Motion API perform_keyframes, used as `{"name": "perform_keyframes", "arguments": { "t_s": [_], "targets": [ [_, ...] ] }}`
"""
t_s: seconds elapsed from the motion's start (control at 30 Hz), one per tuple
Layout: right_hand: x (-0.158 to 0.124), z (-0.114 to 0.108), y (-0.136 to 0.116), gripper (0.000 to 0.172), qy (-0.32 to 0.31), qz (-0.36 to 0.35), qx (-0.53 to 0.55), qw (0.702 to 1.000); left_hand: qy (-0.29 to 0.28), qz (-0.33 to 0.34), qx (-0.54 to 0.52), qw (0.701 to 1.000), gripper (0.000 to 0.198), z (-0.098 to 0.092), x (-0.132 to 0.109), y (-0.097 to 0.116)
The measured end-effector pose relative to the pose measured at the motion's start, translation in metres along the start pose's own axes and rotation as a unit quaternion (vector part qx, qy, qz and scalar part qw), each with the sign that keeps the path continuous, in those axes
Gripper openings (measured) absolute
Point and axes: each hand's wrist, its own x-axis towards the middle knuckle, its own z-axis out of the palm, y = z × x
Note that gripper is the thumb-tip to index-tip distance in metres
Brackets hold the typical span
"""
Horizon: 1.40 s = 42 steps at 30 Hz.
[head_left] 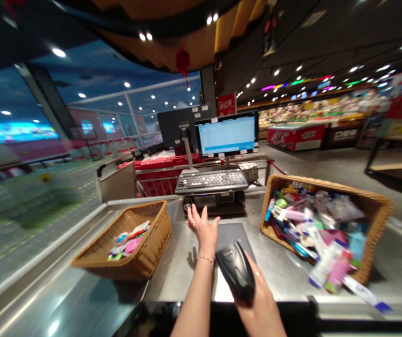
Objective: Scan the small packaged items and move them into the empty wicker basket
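Black scanner at lower centre looks light, stiff, best gripped where the right hand clasps it, left hand splayed.

Ceiling lights glare off the steel counter (outer edges blurred, stretched)

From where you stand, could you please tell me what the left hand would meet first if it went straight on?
The left hand would probably meet the black equipment below the keyboard first, though depth is unclear and it might reach the keyboard instead.
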Motion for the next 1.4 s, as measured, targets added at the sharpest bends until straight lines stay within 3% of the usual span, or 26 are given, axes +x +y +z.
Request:
{"name": "perform_keyframes", "arguments": {
  "t_s": [0.47, 0.73, 1.17, 1.4],
  "targets": [
    [-0.002, -0.011, 0.003, 0.069, 0.043, 0.026, 0.013, 0.999, -0.011, 0.012, -0.014, 1.0, 0.047, 0.004, -0.005, 0.019],
    [-0.004, -0.018, 0.002, 0.06, 0.091, 0.041, 0.017, 0.995, -0.025, 0.017, -0.025, 0.999, 0.047, 0.009, -0.012, 0.03],
    [-0.01, -0.027, 0.011, 0.059, 0.068, 0.096, 0.025, 0.993, -0.051, 0.043, -0.047, 0.997, 0.048, 0.022, -0.027, 0.049],
    [-0.013, -0.033, 0.019, 0.058, 0.096, 0.104, 0.02, 0.99, -0.074, 0.049, -0.068, 0.994, 0.048, 0.032, -0.036, 0.063]
  ]
}}
